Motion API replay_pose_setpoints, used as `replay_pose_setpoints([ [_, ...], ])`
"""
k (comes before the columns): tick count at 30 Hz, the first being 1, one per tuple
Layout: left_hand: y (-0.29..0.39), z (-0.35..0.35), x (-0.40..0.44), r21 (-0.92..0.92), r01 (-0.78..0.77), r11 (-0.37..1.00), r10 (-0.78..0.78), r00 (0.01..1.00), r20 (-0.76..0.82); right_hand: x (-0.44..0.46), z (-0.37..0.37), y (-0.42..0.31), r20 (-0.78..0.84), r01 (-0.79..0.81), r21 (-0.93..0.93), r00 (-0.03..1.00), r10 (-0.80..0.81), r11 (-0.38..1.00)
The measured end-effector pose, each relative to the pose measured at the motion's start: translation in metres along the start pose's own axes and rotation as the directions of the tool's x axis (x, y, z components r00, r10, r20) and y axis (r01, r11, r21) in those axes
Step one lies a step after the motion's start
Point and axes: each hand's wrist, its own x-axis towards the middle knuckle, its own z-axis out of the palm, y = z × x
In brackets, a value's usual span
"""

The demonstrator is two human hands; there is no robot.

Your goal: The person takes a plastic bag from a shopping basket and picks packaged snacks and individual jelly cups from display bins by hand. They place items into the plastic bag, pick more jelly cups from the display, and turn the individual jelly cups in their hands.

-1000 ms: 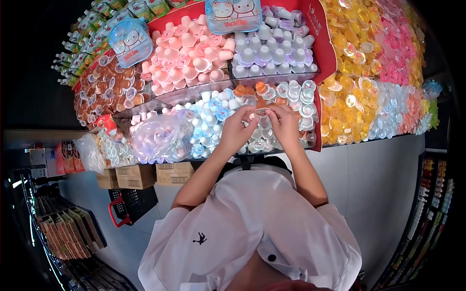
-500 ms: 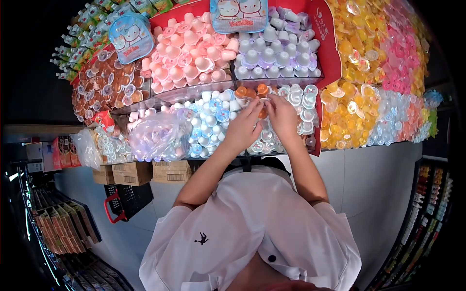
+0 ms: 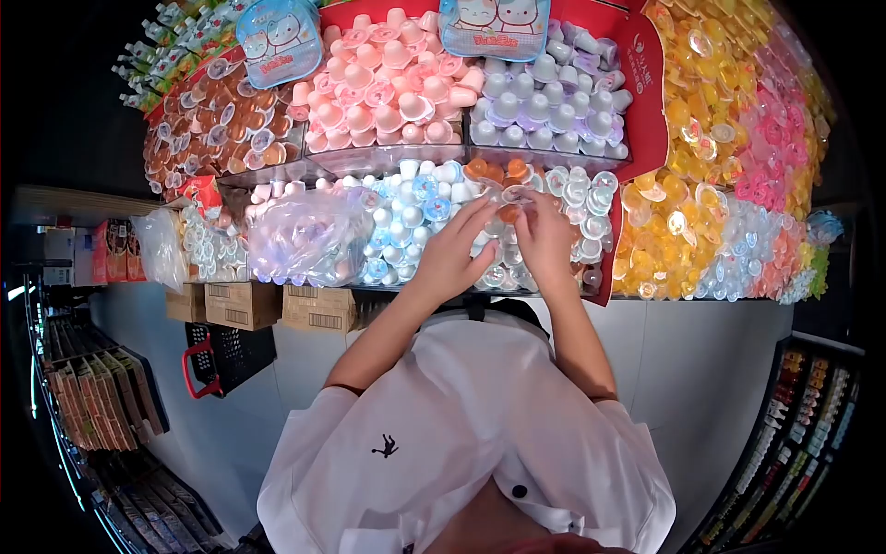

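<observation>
Both my hands are over the front row of the jelly cup display, palms down. My left hand (image 3: 452, 249) has its fingertips closed on the edge of a clear jelly cup (image 3: 489, 187). Just to the right, my right hand (image 3: 546, 238) pinches another clear-lidded cup (image 3: 519, 192); the fingers partly cover it. Orange-brown jelly cups (image 3: 496, 173) lie directly beyond the fingertips. White and blue cups (image 3: 406, 222) fill the section left of my hands, and clear cups (image 3: 591, 198) lie to the right.
Behind are pink cups (image 3: 383, 83) and lilac cups (image 3: 554, 102), with a blue cat-printed bag (image 3: 494, 26) above. Yellow cups (image 3: 678, 222) lie beyond a red divider (image 3: 637, 92). A filled clear plastic bag (image 3: 309, 235) rests at left. Cardboard boxes (image 3: 318, 307) and a black basket (image 3: 245, 360) stand below.
My fingertips have drawn slightly apart, and the clear cups between them show more plainly. The view has shifted a little, so the display's back sections appear farther right.
</observation>
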Motion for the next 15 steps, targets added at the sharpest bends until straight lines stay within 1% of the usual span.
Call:
replay_pose_setpoints([
  [1, 0.002, -0.007, -0.008, -0.052, 0.023, 0.998, -0.023, 1.000, -0.002, -0.005, -0.001, -0.006, 0.017, -0.030, 0.049, 0.999, 0.030, 0.998],
  [2, 0.005, -0.015, -0.014, -0.088, 0.016, 0.996, -0.020, 0.999, -0.035, -0.009, -0.002, -0.012, 0.035, -0.062, 0.097, 0.998, 0.059, 0.993],
  [5, 0.002, -0.036, -0.041, -0.095, 0.067, 0.993, -0.075, 0.993, -0.090, -0.015, 0.001, -0.031, 0.084, -0.041, 0.053, 0.996, 0.037, 0.998],
  [6, 0.001, -0.043, -0.048, -0.102, 0.083, 0.991, -0.097, 0.985, -0.140, -0.015, 0.006, -0.033, 0.098, 0.001, 0.056, 0.995, -0.007, 0.998],
  [9, -0.007, -0.069, -0.072, -0.095, 0.136, 0.986, -0.155, 0.960, -0.235, -0.016, 0.019, -0.052, 0.149, 0.047, 0.098, 0.987, -0.062, 0.994],
  [10, -0.012, -0.077, -0.078, -0.086, 0.113, 0.990, -0.134, 0.944, -0.300, -0.015, 0.024, -0.060, 0.182, 0.059, 0.125, 0.980, -0.081, 0.990],
  [12, -0.026, -0.092, -0.093, -0.010, 0.159, 0.987, -0.150, 0.905, -0.399, -0.014, 0.037, -0.077, 0.245, 0.076, 0.180, 0.962, -0.120, 0.981],
  [13, -0.032, -0.101, -0.099, 0.026, 0.183, 0.983, -0.153, 0.882, -0.446, -0.013, 0.047, -0.086, 0.223, 0.176, 0.177, 0.951, -0.213, 0.968],
  [14, -0.036, -0.112, -0.105, 0.049, 0.248, 0.967, -0.194, 0.853, -0.485, -0.010, 0.058, -0.097, 0.199, 0.273, 0.172, 0.931, -0.305, 0.946],
  [15, -0.042, -0.124, -0.111, 0.079, 0.304, 0.949, -0.229, 0.842, -0.488, -0.008, 0.068, -0.108, 0.174, 0.367, 0.163, 0.903, -0.393, 0.916],
])
